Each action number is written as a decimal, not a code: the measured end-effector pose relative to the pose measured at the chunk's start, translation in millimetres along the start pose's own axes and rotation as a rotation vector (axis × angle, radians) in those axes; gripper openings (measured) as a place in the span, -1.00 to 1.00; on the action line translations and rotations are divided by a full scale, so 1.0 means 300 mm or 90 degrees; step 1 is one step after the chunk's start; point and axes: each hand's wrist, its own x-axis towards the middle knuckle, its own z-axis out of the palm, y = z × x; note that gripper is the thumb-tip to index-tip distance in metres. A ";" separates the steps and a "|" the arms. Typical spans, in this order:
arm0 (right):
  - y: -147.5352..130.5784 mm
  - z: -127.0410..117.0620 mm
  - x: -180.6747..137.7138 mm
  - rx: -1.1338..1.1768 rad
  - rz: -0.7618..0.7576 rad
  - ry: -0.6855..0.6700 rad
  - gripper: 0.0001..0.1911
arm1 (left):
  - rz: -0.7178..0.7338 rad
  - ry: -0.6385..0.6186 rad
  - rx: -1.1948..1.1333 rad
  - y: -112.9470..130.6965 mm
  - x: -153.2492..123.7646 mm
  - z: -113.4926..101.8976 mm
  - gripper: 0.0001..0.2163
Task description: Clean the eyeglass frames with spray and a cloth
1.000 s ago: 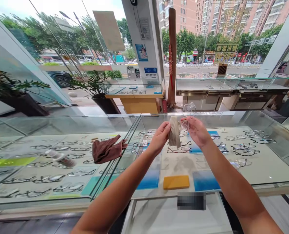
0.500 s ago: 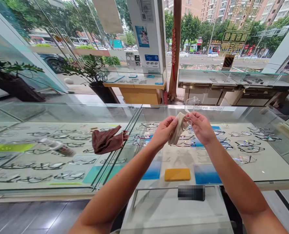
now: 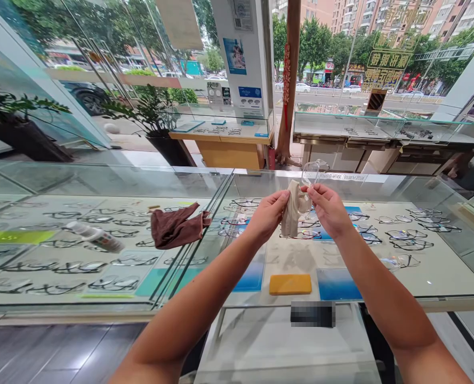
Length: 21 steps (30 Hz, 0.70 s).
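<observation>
In the head view, the person's left hand (image 3: 269,213) pinched a small beige cleaning cloth (image 3: 290,213) between thumb and fingertips, and the right hand (image 3: 329,209) gripped a pair of clear-framed, transparent eyeglasses (image 3: 309,184) by the lower lens, thumb and forefinger closed on it. Both were held in the air above the glass display counter (image 3: 340,290), the cloth touching the lens that the right hand held, while the other lens stood up clear of the fingers.

Against the picture from a second before, the cloth had gone from hanging loosely beside the frame to lying folded against the lens, and the two hands had drawn closer until their fingertips nearly met. Half a second before, the cloth had been bunched tighter under the left thumb; now it hung a little longer below the pinch. That pointed to a rubbing stroke in progress on the lower lens, with the upper lens probably not yet wiped.

On the counter glass, well to the left of the hands, lay a crumpled brown cloth (image 3: 176,226) and, farther left, a small white spray bottle (image 3: 95,237) on its side; neither had shifted. A yellow rectangular pad (image 3: 290,284) sat inside the case below the hands, among rows of displayed spectacle frames (image 3: 410,234). The camera had tipped slightly downward over the second.
</observation>
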 end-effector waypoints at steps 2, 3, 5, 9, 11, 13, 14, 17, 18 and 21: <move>0.001 0.001 0.001 0.009 -0.002 0.001 -0.55 | -0.010 -0.006 -0.014 0.003 0.001 -0.002 -0.49; 0.001 0.002 0.001 0.013 -0.003 0.000 -0.55 | -0.014 -0.009 -0.015 0.004 0.001 -0.001 -0.48; 0.000 0.003 0.000 0.019 -0.004 -0.001 -0.55 | -0.019 -0.022 -0.002 0.006 0.000 0.000 -0.46; 0.001 0.000 -0.001 0.008 0.000 -0.007 -0.54 | -0.027 -0.055 0.061 0.003 -0.006 0.006 -0.42; 0.004 -0.001 -0.001 0.007 0.001 -0.010 -0.54 | -0.029 -0.063 0.080 0.000 -0.008 0.008 -0.41; 0.008 0.001 -0.002 0.016 0.004 -0.011 -0.55 | -0.031 -0.063 0.089 -0.003 -0.010 0.008 -0.39; 0.010 0.003 -0.002 0.021 0.005 -0.011 -0.55 | -0.031 -0.061 0.092 -0.003 -0.010 0.008 -0.38; 0.014 0.012 -0.006 0.040 0.015 -0.014 -0.55 | -0.033 -0.058 0.083 -0.001 -0.012 0.007 -0.37; 0.014 0.016 -0.008 0.048 0.021 -0.016 -0.55 | -0.038 -0.065 0.071 0.001 -0.013 0.007 -0.38; 0.011 0.022 -0.013 0.086 0.058 -0.030 -0.54 | -0.065 -0.111 0.017 0.012 -0.019 0.007 -0.45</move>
